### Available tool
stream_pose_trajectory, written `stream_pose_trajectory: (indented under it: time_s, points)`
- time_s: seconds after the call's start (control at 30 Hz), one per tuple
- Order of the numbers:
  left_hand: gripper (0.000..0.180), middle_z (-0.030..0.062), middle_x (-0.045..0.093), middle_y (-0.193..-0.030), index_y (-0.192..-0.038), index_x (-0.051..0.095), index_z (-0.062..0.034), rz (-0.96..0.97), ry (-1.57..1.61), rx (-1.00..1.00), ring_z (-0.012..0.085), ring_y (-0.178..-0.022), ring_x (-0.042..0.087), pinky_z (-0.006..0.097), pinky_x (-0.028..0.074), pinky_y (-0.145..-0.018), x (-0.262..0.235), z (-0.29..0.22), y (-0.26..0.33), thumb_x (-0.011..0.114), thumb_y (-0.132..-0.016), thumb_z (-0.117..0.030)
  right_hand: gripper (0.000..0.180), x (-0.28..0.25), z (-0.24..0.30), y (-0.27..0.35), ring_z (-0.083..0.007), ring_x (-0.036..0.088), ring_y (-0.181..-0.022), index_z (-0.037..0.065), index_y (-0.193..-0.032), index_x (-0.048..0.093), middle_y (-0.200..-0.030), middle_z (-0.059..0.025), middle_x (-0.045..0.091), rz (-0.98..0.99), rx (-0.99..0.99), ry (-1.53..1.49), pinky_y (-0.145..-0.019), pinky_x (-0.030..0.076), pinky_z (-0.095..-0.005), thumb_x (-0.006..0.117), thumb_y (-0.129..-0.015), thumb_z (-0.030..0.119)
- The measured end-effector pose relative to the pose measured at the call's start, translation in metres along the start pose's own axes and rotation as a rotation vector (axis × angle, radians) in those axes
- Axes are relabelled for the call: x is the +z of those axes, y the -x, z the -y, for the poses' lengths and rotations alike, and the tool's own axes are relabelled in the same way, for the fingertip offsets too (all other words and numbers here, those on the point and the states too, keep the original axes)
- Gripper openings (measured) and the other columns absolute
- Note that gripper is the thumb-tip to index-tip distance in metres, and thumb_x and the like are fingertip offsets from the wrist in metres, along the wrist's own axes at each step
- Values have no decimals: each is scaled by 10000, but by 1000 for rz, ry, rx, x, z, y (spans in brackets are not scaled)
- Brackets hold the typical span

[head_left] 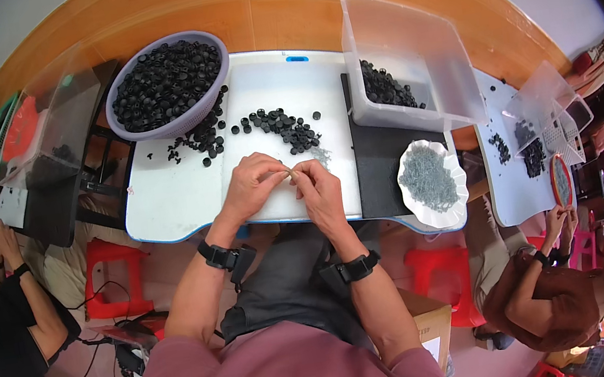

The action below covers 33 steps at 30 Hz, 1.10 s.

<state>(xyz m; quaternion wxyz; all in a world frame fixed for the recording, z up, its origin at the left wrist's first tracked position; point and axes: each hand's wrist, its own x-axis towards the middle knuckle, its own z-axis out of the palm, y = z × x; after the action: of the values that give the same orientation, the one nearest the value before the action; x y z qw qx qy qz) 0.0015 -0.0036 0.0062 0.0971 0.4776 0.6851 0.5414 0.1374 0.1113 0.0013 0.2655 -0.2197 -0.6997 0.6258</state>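
Above the near edge of the white bench (165, 200): left hand (252, 188) and right hand (320, 192), fingers (278, 170) of both pinched on one small part (291, 174), too tiny to identify. Just beyond: loose black caps (286, 129). Farther back: lavender basket (124, 121) of caps, clear bin (405, 43); at right, white dish (410, 196) of grey pins.

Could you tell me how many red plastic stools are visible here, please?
3: one red stool under the table's left side, one under its right side, one at the lower edge. More may be hidden.
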Motion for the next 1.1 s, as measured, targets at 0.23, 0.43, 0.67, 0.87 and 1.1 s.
stream_pose_trajectory:
  time_s: [0.23,0.43,0.67,0.87,1.1]
  points:
    - [71,76,678,-953,-963,695,-55,9,-286,212,276,-912,612,380,455,-831,2,-3,3,665,-931,-110,69,9,-4,4,-140,637,-664,-8,-975,683,-792,-95,693,-149,-85,250,-626,506,-283,675,-957,58]
    - [71,52,672,-951,-964,679,-73,32,-263,202,256,-905,607,391,451,-797,3,-1,2,654,-940,-135,53,15,-8,10,-147,641,-671,-3,-986,677,-797,-98,682,-250,-142,331,-633,509,-286,687,-939,19]
    - [107,47,709,-963,-972,715,-71,0,-155,196,247,-910,631,379,462,-799,1,6,-1,715,-895,-146,43,14,-10,9,-80,578,-654,3,-993,676,-795,-37,670,-274,-123,271,-605,479,-247,685,-956,23]
    - [85,42,717,-917,-914,739,-67,12,-162,190,242,-871,641,371,463,-774,2,4,0,761,-863,-131,73,12,-3,9,-108,586,-661,-6,-1000,701,-809,-65,679,-252,-103,240,-607,474,-259,709,-936,29]
    - [73,50,715,-901,-911,736,-54,-58,-214,204,246,-858,638,366,471,-775,6,0,-1,766,-858,-95,85,8,3,9,-156,600,-664,-17,-984,728,-839,-104,691,-229,-195,297,-608,476,-291,713,-918,35]
